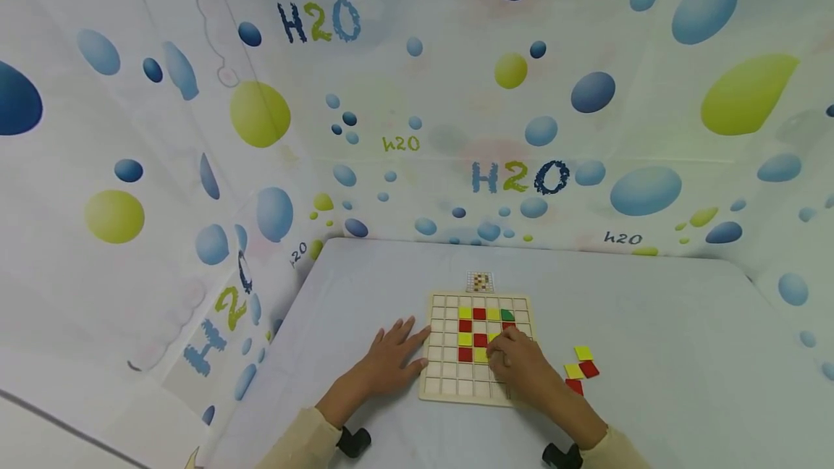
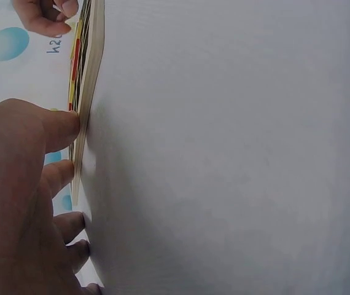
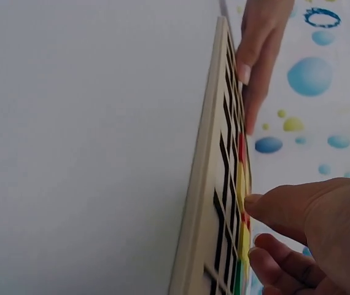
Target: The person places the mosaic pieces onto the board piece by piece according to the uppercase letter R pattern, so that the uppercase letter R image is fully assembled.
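Note:
A square wooden grid board (image 1: 449, 382) lies on the table, with red, yellow and green tiles in some of its cells. The green tile (image 1: 507, 315) has a rounded side and sits in the upper right. My left hand (image 1: 393, 358) is spread flat beside the board, its thumb and fingertips at the left edge. Over the tiles, my right hand (image 1: 517, 362) is lowered with bent fingers and covers some cells. In the right wrist view its thumb (image 3: 273, 206) touches the tiles; thumb and fingertips are apart, and no tile shows between them.
Several loose red and yellow tiles, among them a yellow one (image 1: 583, 353), lie right of the board. A small pattern card (image 1: 480, 281) lies against the board's far edge. The white table (image 1: 677, 353) meets a printed curtain (image 1: 443, 93) behind.

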The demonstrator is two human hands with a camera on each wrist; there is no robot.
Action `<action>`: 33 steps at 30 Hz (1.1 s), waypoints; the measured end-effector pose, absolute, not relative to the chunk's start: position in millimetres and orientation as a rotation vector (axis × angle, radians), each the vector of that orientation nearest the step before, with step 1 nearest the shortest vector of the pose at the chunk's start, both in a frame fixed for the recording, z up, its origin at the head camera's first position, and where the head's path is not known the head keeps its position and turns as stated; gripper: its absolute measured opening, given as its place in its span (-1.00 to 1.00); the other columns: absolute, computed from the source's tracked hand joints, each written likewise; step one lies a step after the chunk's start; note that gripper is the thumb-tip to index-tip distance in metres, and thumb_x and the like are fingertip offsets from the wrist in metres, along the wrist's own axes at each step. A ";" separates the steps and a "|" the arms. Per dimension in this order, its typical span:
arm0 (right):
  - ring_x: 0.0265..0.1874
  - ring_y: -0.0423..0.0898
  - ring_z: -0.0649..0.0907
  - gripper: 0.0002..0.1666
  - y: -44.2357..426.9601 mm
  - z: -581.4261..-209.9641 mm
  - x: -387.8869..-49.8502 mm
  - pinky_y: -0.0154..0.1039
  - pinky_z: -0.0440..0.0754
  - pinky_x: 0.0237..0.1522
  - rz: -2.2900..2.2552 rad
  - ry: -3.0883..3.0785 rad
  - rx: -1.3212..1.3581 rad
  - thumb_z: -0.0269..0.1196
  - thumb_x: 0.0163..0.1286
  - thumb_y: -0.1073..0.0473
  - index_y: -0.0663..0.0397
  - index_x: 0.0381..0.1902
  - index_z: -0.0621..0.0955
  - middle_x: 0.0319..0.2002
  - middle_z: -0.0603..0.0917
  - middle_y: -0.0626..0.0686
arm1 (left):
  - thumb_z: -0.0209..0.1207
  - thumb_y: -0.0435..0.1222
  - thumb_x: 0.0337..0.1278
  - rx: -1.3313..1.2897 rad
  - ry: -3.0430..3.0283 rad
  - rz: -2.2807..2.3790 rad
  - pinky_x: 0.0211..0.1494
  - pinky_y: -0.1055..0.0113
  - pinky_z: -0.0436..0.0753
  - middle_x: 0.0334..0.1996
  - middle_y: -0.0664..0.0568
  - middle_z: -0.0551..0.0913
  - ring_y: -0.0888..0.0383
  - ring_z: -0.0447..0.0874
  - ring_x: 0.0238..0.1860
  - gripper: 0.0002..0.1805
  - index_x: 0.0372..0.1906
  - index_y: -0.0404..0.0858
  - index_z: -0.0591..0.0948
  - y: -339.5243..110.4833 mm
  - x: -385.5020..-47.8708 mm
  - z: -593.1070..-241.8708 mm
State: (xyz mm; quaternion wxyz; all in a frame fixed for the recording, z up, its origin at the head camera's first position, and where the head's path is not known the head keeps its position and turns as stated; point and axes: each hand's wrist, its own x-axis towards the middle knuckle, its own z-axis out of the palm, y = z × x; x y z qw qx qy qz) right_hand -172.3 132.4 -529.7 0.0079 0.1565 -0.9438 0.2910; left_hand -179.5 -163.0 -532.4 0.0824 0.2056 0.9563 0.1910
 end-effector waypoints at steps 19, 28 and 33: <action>-0.28 0.15 0.52 -0.47 250.0 -515.3 -176.3 0.06 0.54 -0.32 0.592 -3.199 0.010 0.44 0.40 0.02 0.35 -0.05 0.50 -0.23 0.51 0.25 | 0.06 0.08 0.58 0.601 2.859 0.555 0.62 -0.37 0.04 0.68 -0.17 0.14 -0.24 0.02 0.69 -0.31 0.67 0.02 0.28 -166.5 -181.5 -539.2; -0.30 0.02 0.54 -0.69 255.8 -521.2 -184.4 -0.11 0.66 -0.25 0.826 -3.151 0.124 0.38 0.41 0.35 0.41 0.00 0.54 -0.23 0.58 0.20 | 0.07 0.07 0.58 0.605 2.845 0.577 0.62 -0.38 0.03 0.68 -0.17 0.14 -0.24 0.02 0.69 -0.31 0.66 0.01 0.28 -164.5 -180.9 -537.2; -0.25 0.00 0.51 -0.69 253.9 -534.8 -192.3 -0.13 0.61 -0.21 0.884 -3.108 0.184 0.42 0.36 0.31 0.29 -0.01 0.60 -0.23 0.54 0.13 | 0.07 0.08 0.57 0.596 2.854 0.565 0.63 -0.37 0.03 0.68 -0.16 0.14 -0.23 0.02 0.69 -0.30 0.66 0.02 0.28 -163.7 -180.6 -537.3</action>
